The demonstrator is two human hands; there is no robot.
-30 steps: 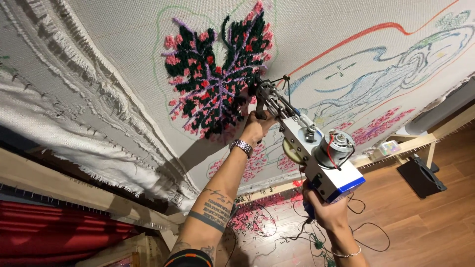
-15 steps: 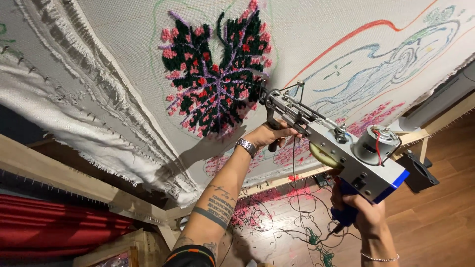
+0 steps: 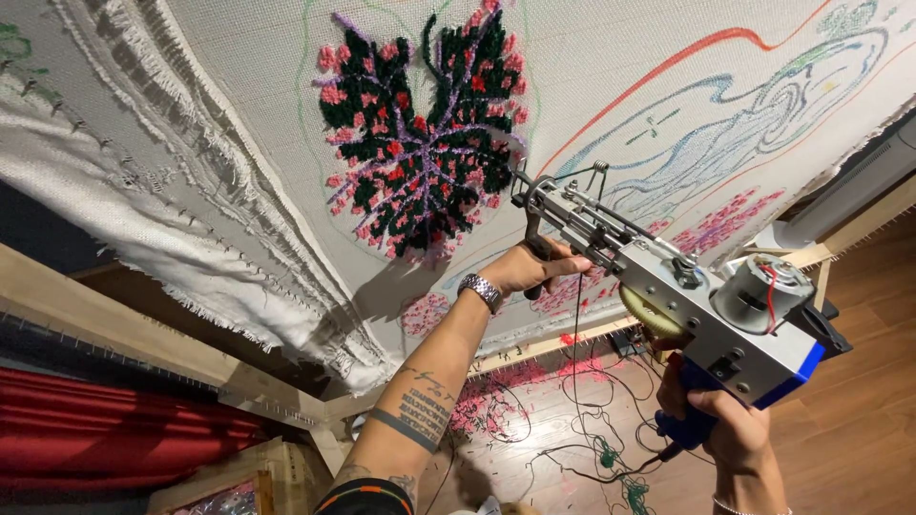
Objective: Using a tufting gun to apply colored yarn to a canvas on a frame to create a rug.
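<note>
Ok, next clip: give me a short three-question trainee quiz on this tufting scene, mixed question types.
1. True or false: the right hand grips the blue handle of the tufting gun.
2. Where does the left hand hold the gun? A) front handle below the needle end B) motor at the rear C) dangling yarn
3. Fill in: the needle tip sits at the edge of the black, pink and red tufted ___ on the stretched backing cloth.

Key: 1 true; 2 A; 3 patch.
</note>
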